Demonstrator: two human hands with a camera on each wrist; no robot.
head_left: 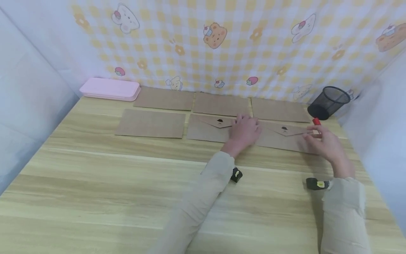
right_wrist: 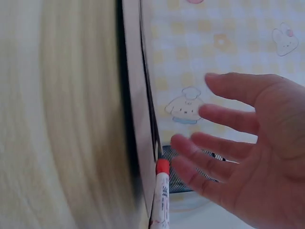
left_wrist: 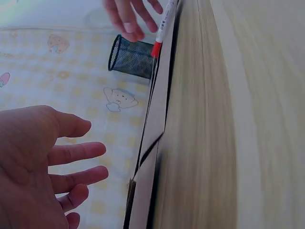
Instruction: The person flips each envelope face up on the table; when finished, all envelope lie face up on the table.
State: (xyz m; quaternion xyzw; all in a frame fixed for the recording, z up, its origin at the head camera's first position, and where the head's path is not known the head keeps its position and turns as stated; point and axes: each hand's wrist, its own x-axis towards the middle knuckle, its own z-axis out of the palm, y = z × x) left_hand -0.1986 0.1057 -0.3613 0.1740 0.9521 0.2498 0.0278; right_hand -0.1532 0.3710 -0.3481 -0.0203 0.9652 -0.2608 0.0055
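Above the right end of a front-row brown envelope (head_left: 272,139), whose pointed flap and small black hat print face up, my right hand (head_left: 325,143) hovers with fingers loosely spread. A marker (right_wrist: 163,200) with a white barrel and red cap lies by that hand; in the right wrist view the fingers are apart from it. My left hand (head_left: 243,131) is over the right part of the middle front envelope (head_left: 206,132), also flap side up. The left wrist view shows its fingers (left_wrist: 78,153) relaxed and holding nothing; whether they touch the paper I cannot tell.
Plain brown envelopes (head_left: 150,123) lie to the left and along the back row. A pink case (head_left: 109,88) sits at the back left. One black mesh pen holder (head_left: 330,102) is at the back right, before a patterned cloth (head_left: 196,63). Wooden tabletop (head_left: 111,197) extends in front.
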